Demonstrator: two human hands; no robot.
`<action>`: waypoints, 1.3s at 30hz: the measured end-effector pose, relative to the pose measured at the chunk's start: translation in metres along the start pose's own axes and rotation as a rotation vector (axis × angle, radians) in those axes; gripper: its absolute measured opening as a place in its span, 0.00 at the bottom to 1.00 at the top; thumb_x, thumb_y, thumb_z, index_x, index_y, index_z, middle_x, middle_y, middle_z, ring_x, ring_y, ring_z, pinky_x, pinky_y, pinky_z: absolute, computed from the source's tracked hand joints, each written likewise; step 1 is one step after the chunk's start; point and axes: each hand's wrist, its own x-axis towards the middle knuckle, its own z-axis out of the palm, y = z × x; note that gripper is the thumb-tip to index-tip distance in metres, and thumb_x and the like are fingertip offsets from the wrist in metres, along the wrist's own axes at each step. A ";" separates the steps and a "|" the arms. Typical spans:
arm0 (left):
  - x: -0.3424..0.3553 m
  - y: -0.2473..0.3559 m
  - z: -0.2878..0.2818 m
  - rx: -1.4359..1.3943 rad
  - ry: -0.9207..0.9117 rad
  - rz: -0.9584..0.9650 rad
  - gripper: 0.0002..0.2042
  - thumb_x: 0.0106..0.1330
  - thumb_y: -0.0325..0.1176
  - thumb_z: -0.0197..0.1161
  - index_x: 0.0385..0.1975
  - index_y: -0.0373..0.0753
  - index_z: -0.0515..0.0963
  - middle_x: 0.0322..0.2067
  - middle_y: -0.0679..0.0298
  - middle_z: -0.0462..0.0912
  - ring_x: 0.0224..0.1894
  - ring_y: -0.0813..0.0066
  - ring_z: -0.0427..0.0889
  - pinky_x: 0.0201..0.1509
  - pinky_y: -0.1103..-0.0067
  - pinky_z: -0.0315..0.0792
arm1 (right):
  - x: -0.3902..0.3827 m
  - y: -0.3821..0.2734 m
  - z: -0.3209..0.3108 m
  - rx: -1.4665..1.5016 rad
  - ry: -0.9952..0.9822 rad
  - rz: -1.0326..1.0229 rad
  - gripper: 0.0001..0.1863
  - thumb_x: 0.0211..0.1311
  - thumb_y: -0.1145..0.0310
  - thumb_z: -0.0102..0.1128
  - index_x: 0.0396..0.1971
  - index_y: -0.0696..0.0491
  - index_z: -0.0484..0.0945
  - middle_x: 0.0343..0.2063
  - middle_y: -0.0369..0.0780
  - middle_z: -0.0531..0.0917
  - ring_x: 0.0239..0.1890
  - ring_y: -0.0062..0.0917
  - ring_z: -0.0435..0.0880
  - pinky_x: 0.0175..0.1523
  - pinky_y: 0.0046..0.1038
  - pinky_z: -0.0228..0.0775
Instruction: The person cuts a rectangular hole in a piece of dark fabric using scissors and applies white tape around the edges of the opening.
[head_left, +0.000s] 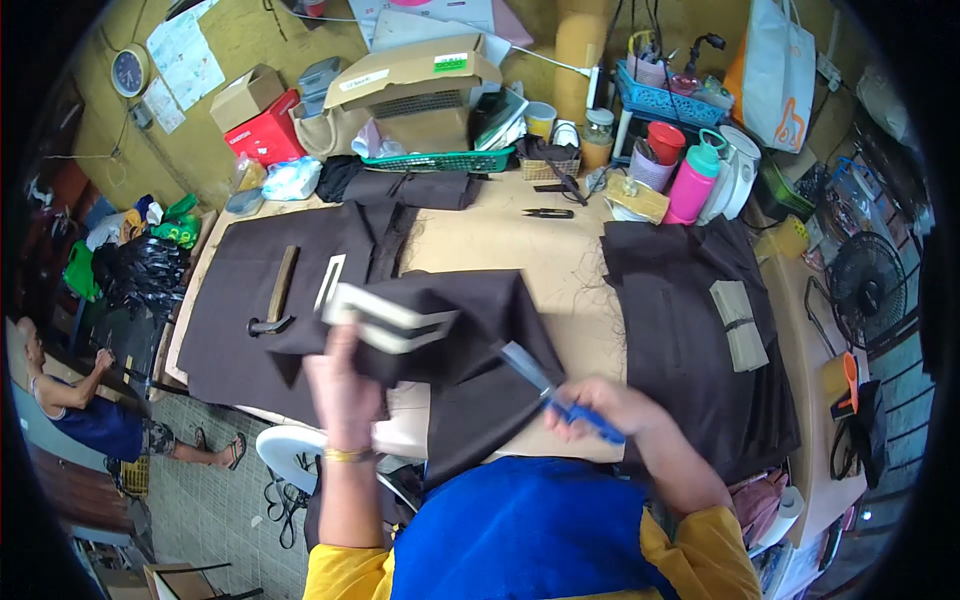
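Note:
My left hand grips a dark brown piece of fabric and lifts it off the table, with the thumb on top. A cream strip with dark slots lies on the cloth just beyond that thumb. In my right hand is a pair of scissors with blue handles. Its blades point up and left, with their tips at the raised cloth; whether they touch it I cannot tell. The lower part of the fabric hangs toward my blue apron.
Dark cloth with a hammer covers the table's left; more cloth with a tied beige bundle lies right. Thread snips, a pink bottle and boxes stand farther back. Another person is at far left.

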 end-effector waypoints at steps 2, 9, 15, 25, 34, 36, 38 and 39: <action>-0.002 0.036 0.003 0.053 -0.077 0.070 0.15 0.62 0.25 0.62 0.48 0.29 0.73 0.40 0.59 0.81 0.39 0.72 0.83 0.47 0.76 0.78 | -0.003 0.013 -0.044 0.092 0.293 0.006 0.12 0.56 0.67 0.67 0.36 0.58 0.78 0.30 0.33 0.81 0.31 0.14 0.80 0.37 0.17 0.72; -0.038 0.018 0.045 0.329 -0.568 -0.151 0.12 0.54 0.23 0.70 0.38 0.33 0.79 0.36 0.65 0.83 0.38 0.81 0.80 0.46 0.82 0.74 | 0.075 -0.011 -0.122 -1.237 0.962 0.247 0.22 0.46 0.52 0.70 0.24 0.59 0.80 0.27 0.53 0.82 0.34 0.46 0.82 0.40 0.41 0.73; -0.040 0.004 0.043 0.377 -0.581 -0.133 0.16 0.56 0.26 0.72 0.43 0.33 0.76 0.37 0.66 0.83 0.39 0.82 0.79 0.47 0.82 0.73 | 0.081 -0.057 -0.082 -1.227 1.083 -0.505 0.11 0.50 0.68 0.68 0.31 0.58 0.79 0.34 0.49 0.81 0.39 0.42 0.81 0.44 0.35 0.73; -0.044 0.004 0.054 0.387 -0.650 -0.099 0.25 0.53 0.25 0.73 0.49 0.32 0.70 0.43 0.62 0.80 0.44 0.79 0.77 0.53 0.79 0.71 | 0.045 -0.075 0.045 -1.200 0.552 -0.889 0.18 0.39 0.72 0.75 0.35 0.56 0.81 0.35 0.40 0.80 0.39 0.32 0.80 0.43 0.30 0.72; -0.049 0.014 0.053 0.636 -0.691 0.072 0.34 0.49 0.23 0.71 0.58 0.30 0.63 0.49 0.56 0.76 0.52 0.72 0.74 0.60 0.76 0.67 | 0.039 -0.076 0.050 -1.061 0.531 -0.789 0.12 0.43 0.74 0.74 0.30 0.57 0.83 0.33 0.40 0.84 0.36 0.28 0.83 0.40 0.27 0.75; -0.050 0.014 0.052 0.730 -0.696 0.152 0.37 0.48 0.24 0.71 0.60 0.30 0.61 0.50 0.55 0.75 0.53 0.70 0.74 0.61 0.76 0.66 | 0.038 -0.075 0.050 -1.075 0.540 -0.786 0.10 0.44 0.74 0.73 0.28 0.57 0.82 0.32 0.40 0.83 0.35 0.29 0.83 0.41 0.28 0.74; -0.055 0.018 0.055 0.809 -0.682 0.200 0.38 0.48 0.24 0.71 0.61 0.29 0.60 0.51 0.54 0.75 0.54 0.69 0.74 0.61 0.75 0.66 | 0.038 -0.075 0.051 -1.085 0.548 -0.802 0.07 0.46 0.74 0.70 0.26 0.57 0.81 0.32 0.39 0.82 0.35 0.30 0.82 0.42 0.30 0.72; -0.057 0.019 0.057 0.797 -0.683 0.182 0.39 0.48 0.24 0.71 0.61 0.29 0.60 0.51 0.54 0.75 0.55 0.69 0.74 0.61 0.75 0.66 | 0.038 -0.076 0.051 -1.101 0.552 -0.799 0.07 0.46 0.74 0.70 0.26 0.57 0.80 0.32 0.39 0.82 0.35 0.30 0.82 0.42 0.30 0.72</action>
